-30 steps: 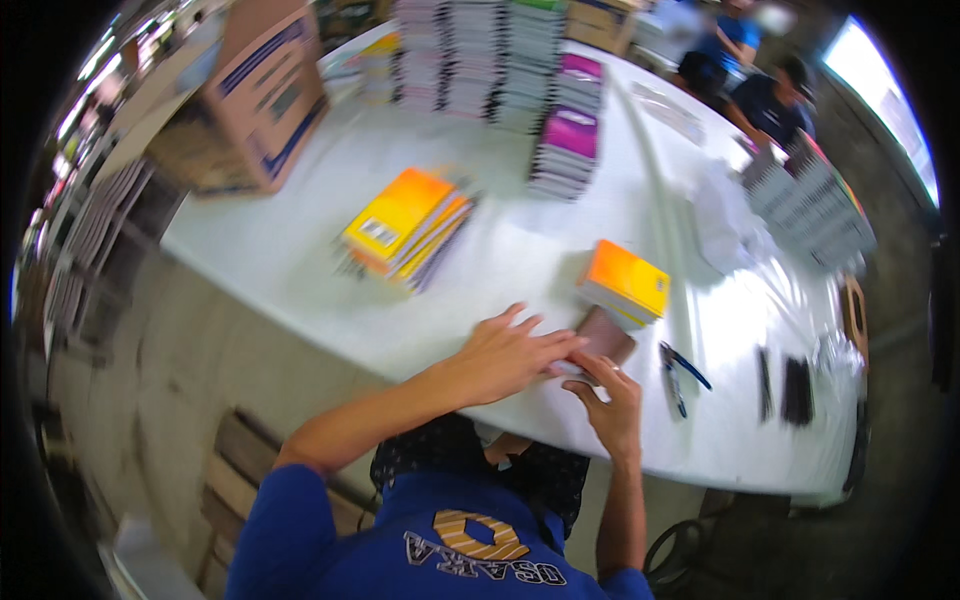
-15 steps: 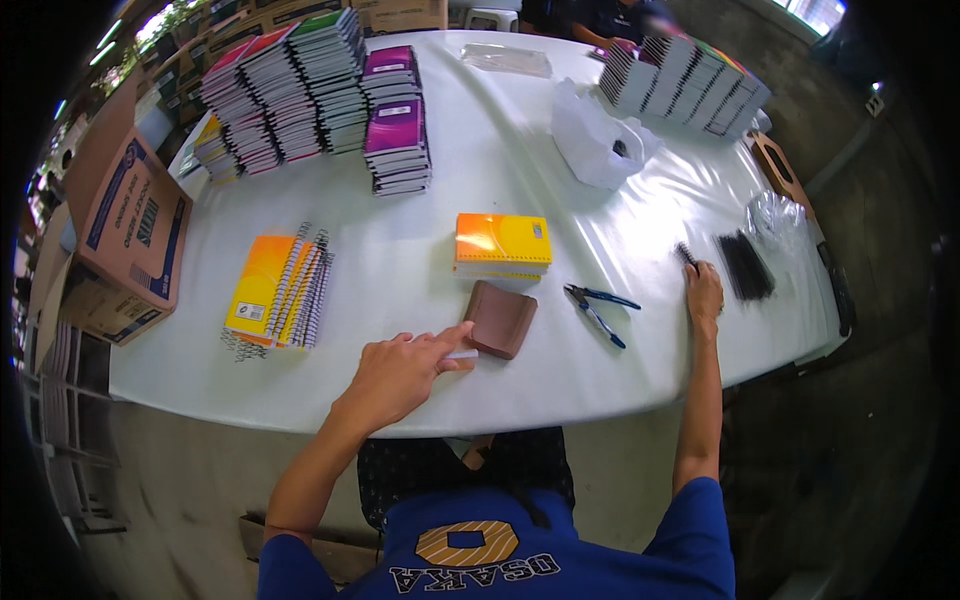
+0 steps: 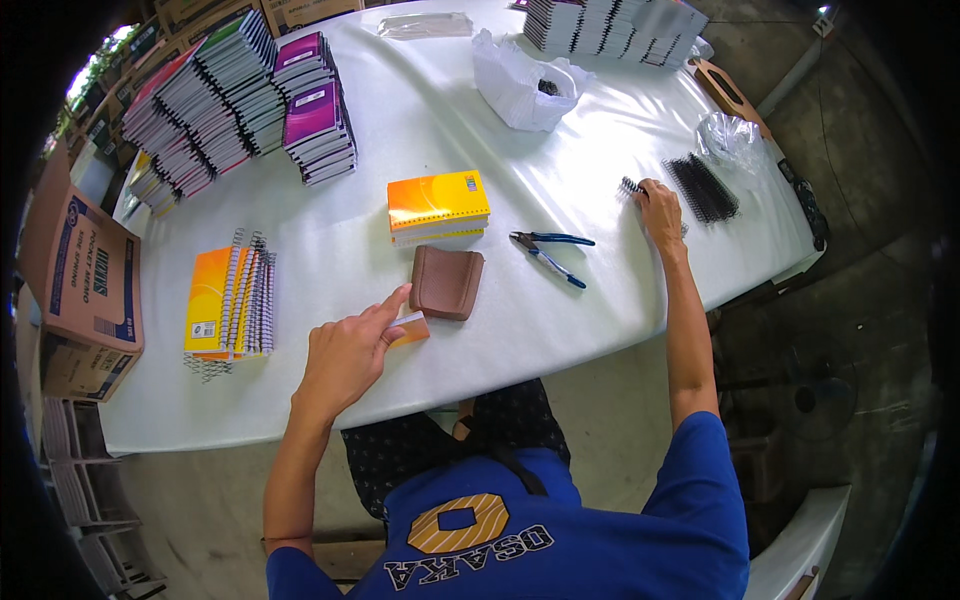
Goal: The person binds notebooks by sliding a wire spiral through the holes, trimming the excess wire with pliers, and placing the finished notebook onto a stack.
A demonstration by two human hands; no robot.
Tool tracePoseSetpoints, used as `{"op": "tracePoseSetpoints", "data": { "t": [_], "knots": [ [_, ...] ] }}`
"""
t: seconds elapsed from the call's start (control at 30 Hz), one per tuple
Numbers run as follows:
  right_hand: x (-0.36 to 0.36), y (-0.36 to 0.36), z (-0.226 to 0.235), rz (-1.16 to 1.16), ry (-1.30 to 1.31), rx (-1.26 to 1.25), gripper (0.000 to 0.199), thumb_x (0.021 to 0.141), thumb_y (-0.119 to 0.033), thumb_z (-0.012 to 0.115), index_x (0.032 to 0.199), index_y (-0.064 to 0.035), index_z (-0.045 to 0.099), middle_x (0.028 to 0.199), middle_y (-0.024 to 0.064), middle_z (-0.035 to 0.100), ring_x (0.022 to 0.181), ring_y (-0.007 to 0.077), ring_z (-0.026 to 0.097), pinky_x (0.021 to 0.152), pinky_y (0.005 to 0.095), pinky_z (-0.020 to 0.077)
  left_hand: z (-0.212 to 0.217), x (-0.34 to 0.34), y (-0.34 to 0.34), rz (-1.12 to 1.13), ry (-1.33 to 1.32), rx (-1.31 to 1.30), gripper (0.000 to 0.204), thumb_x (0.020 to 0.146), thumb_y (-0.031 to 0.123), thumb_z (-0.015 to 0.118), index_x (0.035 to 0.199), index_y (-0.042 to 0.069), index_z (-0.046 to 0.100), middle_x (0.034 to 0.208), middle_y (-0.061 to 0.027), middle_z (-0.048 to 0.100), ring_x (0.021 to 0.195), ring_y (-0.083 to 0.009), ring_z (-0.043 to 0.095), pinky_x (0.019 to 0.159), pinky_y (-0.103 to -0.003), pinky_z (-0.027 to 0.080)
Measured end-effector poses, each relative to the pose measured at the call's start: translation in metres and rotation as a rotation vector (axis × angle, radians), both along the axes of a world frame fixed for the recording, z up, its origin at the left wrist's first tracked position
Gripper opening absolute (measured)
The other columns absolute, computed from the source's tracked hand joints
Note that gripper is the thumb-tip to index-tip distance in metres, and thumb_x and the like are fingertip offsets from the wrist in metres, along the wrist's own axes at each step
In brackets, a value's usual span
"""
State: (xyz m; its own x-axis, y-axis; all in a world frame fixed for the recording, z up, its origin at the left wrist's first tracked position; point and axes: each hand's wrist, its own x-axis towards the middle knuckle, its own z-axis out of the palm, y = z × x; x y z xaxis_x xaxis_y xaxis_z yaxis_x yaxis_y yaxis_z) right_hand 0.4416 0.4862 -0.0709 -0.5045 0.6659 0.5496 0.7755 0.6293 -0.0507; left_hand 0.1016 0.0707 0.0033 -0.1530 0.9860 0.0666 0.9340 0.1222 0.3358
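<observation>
My left hand (image 3: 345, 352) is closed on a small notebook (image 3: 412, 330) with an orange cover, mostly hidden under the palm. Its index finger stretches to the near left edge of a brown, hollowed block (image 3: 447, 283). Further right, my right hand (image 3: 661, 213) pinches a black spiral coil (image 3: 630, 187) just above the table, beside a pile of black coils (image 3: 703, 188). Blue-handled pliers (image 3: 552, 255) lie with their handles apart between the block and my right hand. Behind the block stands a stack of yellow-orange notebooks (image 3: 437, 200).
Coil-bound yellow notebooks (image 3: 208, 300) lie at left, near an open cardboard box (image 3: 95, 270). Tall stacks of purple notebooks (image 3: 318, 118) and others rise at the far left. A white plastic bag (image 3: 515, 95) and more notebook stacks (image 3: 610, 32) are at the back.
The whole view has shifted, so the table sits further left and higher. My right hand has lifted a coil slightly away from the pile; the notebook under my left hand shows more.
</observation>
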Motion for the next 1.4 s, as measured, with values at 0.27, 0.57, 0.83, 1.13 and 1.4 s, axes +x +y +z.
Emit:
{"op": "tracePoseSetpoints", "data": {
  "t": [0.27,0.57,0.83,1.13,1.4],
  "knots": [
    [-0.04,-0.024,0.035,0.191,-0.043,0.224,0.025,0.084,0.001,0.059,0.107,-0.0026,0.066,0.097,0.0131,0.066,0.094,0.027,0.061,0.085,0.0398,0.0449,-0.006,-0.004,-0.004,0.047,-0.024,0.048,0.056,0.093,0.023,0.06,0.146,0.02,0.041,0.115,-0.0061,0.069,0.074,-0.0304,0.068,0.065,-0.043,0.052],
    [-0.081,-0.034,0.018,0.187,0.017,-0.109,0.018,0.08,0.001,0.06,0.095,-0.0045,0.07,0.091,0.0154,0.068,0.084,0.0336,0.066,0.074,0.0438,0.0501,-0.012,-0.006,0.003,0.03,0.028,0.035,0.06,0.094,0.026,0.061,0.148,0.017,0.037,0.121,-0.0043,0.067,0.082,-0.0291,0.068,0.064,-0.042,0.053],
    [-0.14,-0.148,0.081,0.596,0.376,-0.398,0.025,0.079,0.008,0.063,0.101,-0.0015,0.069,0.092,0.0129,0.067,0.083,0.0281,0.066,0.075,0.0364,0.052,-0.015,-0.008,-0.003,0.04,0.084,0.129,0.06,0.093,0.028,0.062,0.147,0.017,0.039,0.116,-0.0102,0.068,0.085,-0.0279,0.067,0.064,-0.04,0.053],
    [-0.183,-0.26,0.058,0.824,0.443,-0.895,0.019,0.078,0.001,0.073,0.096,-0.004,0.07,0.09,0.0072,0.066,0.078,0.0217,0.063,0.073,0.032,0.0519,-0.016,-0.006,0.001,-0.009,0.159,0.147,0.058,0.093,0.032,0.061,0.146,0.017,0.041,0.099,-0.0077,0.068,0.083,-0.0253,0.064,0.065,-0.038,0.053],
    [-0.179,-0.256,0.059,0.861,0.432,-0.893,0.017,0.079,0.002,0.073,0.095,-0.0032,0.07,0.089,0.0071,0.066,0.078,0.0214,0.062,0.072,0.0309,0.051,-0.017,-0.008,0.002,-0.012,0.174,0.167,0.058,0.093,0.032,0.06,0.145,0.015,0.042,0.099,-0.0078,0.068,0.082,-0.0256,0.063,0.064,-0.039,0.052]
  ]
}}
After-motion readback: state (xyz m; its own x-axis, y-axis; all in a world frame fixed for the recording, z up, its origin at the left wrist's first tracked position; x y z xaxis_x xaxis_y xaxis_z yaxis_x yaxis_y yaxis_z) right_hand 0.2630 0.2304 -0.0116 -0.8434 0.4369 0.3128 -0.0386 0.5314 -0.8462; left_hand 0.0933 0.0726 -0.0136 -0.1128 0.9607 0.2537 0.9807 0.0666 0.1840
